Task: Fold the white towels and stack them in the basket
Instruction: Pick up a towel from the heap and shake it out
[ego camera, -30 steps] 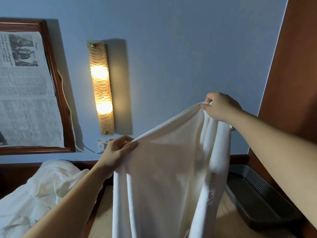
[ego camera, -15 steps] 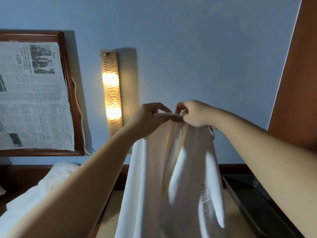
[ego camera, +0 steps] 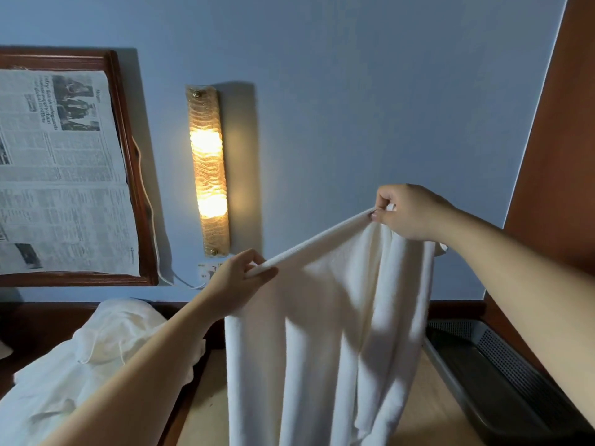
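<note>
Now both hands pinch the towel (ego camera: 325,342) by its top edge, left hand (ego camera: 240,281) lower, right hand (ego camera: 407,210) higher. It hangs lengthwise above the worktop (ego camera: 428,410); the basket (ego camera: 502,378) lies at the right edge, nearer the right hand.

The white towel (ego camera: 325,333) runs off the bottom edge below the hands, so its lower end can't be seen. It also covers part of the desk (ego camera: 428,410) and the near end of the basket (ego camera: 502,375), which gets cropped bottom right. The newspaper (ego camera: 58,175) print left of the hands is too small to read.
</note>
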